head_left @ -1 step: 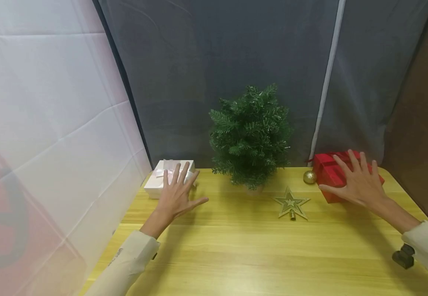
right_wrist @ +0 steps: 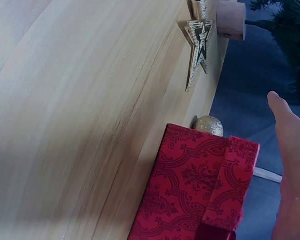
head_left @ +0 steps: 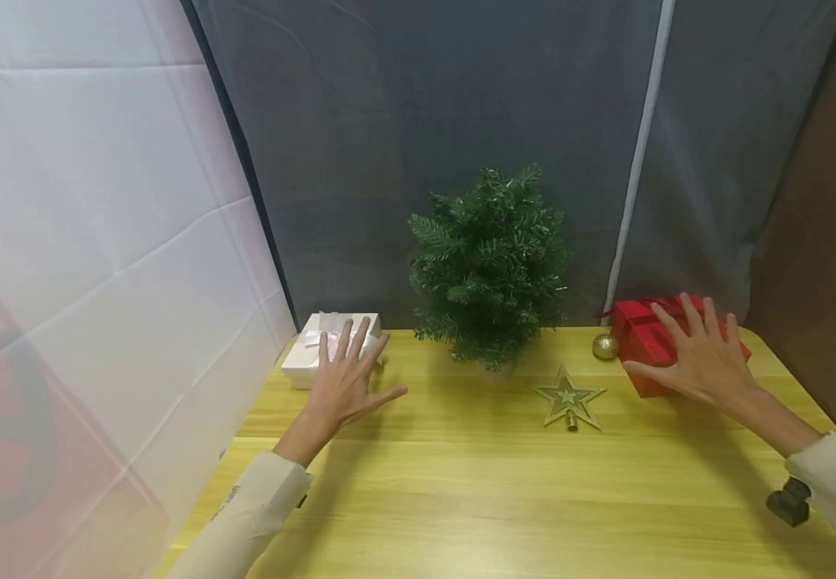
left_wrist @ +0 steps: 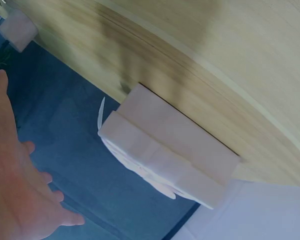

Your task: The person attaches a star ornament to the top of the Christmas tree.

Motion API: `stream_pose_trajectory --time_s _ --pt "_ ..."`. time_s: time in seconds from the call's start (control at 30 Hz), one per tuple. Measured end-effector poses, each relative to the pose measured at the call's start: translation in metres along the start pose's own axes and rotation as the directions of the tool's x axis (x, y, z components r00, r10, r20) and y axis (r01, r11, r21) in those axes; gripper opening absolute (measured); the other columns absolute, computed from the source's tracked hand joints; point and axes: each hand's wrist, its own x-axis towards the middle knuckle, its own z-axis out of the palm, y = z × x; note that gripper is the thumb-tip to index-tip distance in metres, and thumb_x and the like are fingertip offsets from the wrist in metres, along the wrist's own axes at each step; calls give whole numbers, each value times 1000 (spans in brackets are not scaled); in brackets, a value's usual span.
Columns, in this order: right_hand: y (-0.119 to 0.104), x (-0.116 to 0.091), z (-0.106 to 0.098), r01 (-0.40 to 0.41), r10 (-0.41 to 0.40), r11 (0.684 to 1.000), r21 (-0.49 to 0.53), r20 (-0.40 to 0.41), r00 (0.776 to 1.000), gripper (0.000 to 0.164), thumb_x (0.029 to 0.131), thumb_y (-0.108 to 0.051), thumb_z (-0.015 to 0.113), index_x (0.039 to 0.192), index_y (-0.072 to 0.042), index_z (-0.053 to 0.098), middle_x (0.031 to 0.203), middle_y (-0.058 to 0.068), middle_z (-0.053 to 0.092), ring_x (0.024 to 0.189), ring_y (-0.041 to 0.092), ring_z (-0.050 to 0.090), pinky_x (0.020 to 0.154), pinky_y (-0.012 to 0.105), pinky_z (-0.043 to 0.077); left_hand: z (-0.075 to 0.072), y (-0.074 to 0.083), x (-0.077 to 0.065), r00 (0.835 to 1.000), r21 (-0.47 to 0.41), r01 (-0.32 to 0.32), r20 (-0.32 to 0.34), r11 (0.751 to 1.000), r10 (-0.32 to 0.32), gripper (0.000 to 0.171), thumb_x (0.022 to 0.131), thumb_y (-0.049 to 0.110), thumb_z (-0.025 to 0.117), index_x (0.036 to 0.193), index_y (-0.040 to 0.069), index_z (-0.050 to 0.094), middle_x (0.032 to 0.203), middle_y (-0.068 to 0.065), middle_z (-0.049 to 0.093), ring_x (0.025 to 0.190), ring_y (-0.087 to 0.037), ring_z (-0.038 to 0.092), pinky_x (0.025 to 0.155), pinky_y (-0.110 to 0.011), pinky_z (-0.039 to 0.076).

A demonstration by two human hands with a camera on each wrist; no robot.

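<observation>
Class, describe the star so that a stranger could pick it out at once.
Find the green tree at the far side of the wooden table. In front of its base, to the right, lies a gold star. Its five points set it apart from the round gold ball and the red box.

Two boxes [head_left: 302, 363] [head_left: 641, 344]; one tree [head_left: 490, 265], star [head_left: 567, 396], bauble [head_left: 605, 347]

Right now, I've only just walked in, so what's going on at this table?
A person is holding both hands out over the table, fingers spread, gripping nothing. The left hand is over by the white box, the right hand by the red box. A small green tree stands between them. A gold star lies on the table, off the tree, and a gold ball sits beside the red box.
</observation>
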Motion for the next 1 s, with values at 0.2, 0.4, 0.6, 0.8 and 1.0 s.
stream_pose_trajectory --time_s 0.2,0.4,0.6,0.8,1.0 --pt "0 -1 -2 9 -9 1000 3 -3 1000 110 82 -70 72 164 -12 28 166 33 14 151 62 5 116 78 -4 0 -3 0 1000 6 -11 -4 1000 11 102 84 82 59 163 22 37 172 -16 16 156 -45 18 118 -75 14" --pt "-1 -5 -4 20 -20 1000 6 1 1000 108 83 -69 71 164 -12 28 166 33 14 152 59 3 116 79 -1 -2 -8 2 1000 31 -18 14 999 18 103 85 84 55 164 20 36 172 -18 17 156 -46 18 118 -76 15" --pt "-6 -8 -5 30 -30 1000 9 18 999 110 82 -71 72 164 -11 29 166 35 15 152 60 4 117 77 -3 -8 -11 3 999 29 -26 27 999 25 101 87 81 57 165 21 33 172 -17 16 156 -45 17 118 -76 13" --pt "-11 -9 -5 48 -48 999 2 36 998 111 82 -71 72 164 -11 29 165 36 18 150 62 8 118 76 -3 -20 -15 7 999 62 -32 20 998 31 101 87 81 57 166 23 31 172 -18 17 157 -43 16 120 -73 13" --pt "-19 -10 -4 50 -51 999 13 38 998 107 81 -72 73 162 -13 35 163 34 23 149 61 14 118 76 1 -32 -16 12 999 63 -40 6 997 39 98 88 81 58 164 24 35 171 -18 19 156 -43 18 121 -72 13"
